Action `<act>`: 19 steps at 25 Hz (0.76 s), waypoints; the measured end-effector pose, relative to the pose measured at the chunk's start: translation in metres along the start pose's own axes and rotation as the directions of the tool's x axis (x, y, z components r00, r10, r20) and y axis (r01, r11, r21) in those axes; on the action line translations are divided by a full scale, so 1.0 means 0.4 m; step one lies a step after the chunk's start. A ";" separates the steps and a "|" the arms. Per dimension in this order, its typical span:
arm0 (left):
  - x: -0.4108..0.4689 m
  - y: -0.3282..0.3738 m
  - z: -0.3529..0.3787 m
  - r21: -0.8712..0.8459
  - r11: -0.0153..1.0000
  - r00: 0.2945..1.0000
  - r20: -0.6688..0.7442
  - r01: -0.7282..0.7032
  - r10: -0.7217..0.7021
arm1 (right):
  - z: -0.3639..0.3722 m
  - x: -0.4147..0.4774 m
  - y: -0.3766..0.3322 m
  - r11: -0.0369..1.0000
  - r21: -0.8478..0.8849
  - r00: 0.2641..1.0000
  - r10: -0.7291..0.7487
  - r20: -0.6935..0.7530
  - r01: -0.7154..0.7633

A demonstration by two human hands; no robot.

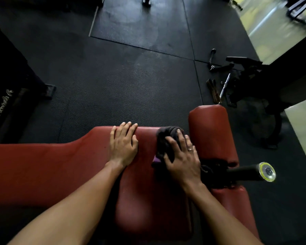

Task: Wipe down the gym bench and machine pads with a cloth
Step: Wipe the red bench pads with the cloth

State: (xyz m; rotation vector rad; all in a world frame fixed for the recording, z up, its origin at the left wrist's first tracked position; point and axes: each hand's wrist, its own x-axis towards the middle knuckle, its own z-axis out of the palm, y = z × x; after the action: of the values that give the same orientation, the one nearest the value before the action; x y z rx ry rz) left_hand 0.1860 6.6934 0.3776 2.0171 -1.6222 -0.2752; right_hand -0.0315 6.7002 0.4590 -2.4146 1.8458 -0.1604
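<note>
Red vinyl covers the bench [42, 170], and it looks smooth, padded and slightly yielding, so a wipe should glide rather than drag, though the slick skin could let a loose rag skate. The left hand [123, 145] lies flat on it, fingers straight and close together, with the fingertips reaching the far edge; it holds nothing and seems only to brace. Just beside it, the right hand [182, 156] presses down on the cloth [163, 138], a dark, soft wad bunched up on the same surface, with the fingers spread and curved over the top and the thumb against its near side. The two hands are apart, not touching. Light and limp, the cloth has no stiffness of its own, so it is best held as now, gathered under the palm with the fingers wrapped over the bulk. A purple patch shows at the cloth's near edge under the thumb; it may be a second layer or a label, but the dim light makes it hard to tell. Beyond the right hand's fingertips stands a rounded red machine pad [210, 131], firm-looking and curved, which would probably need the cloth wrapped around it.
</note>
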 end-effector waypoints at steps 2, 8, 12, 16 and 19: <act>-0.006 0.009 -0.002 -0.020 1.000 1.000 0.003 0.010 -0.010 | -0.006 0.061 -0.028 0.977 0.069 0.980 0.199 0.021 -0.200; -0.093 0.062 -0.002 -0.085 0.996 1.000 -0.003 0.021 -0.022 | 0.023 0.079 -0.191 0.969 -0.012 0.963 0.247 0.106 -0.247; -0.116 0.057 -0.014 -0.109 0.994 1.000 0.009 0.006 -0.005 | 0.001 -0.070 -0.113 0.985 0.017 0.985 0.171 -0.010 -0.171; -0.121 0.066 -0.012 -0.088 0.996 1.000 -0.015 0.009 -0.011 | -0.003 0.000 -0.058 0.910 0.140 0.921 0.385 0.053 -0.389; -0.123 0.059 -0.008 -0.055 0.998 1.000 -0.014 0.001 -0.002 | -0.005 0.154 -0.052 0.851 0.216 0.877 0.474 0.076 -0.479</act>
State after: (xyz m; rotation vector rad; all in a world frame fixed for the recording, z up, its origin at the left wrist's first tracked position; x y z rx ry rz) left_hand 0.1549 6.7380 0.3844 1.9747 -1.5874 -0.3032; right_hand 0.0042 6.6460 0.4653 -1.7367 2.2103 -0.2862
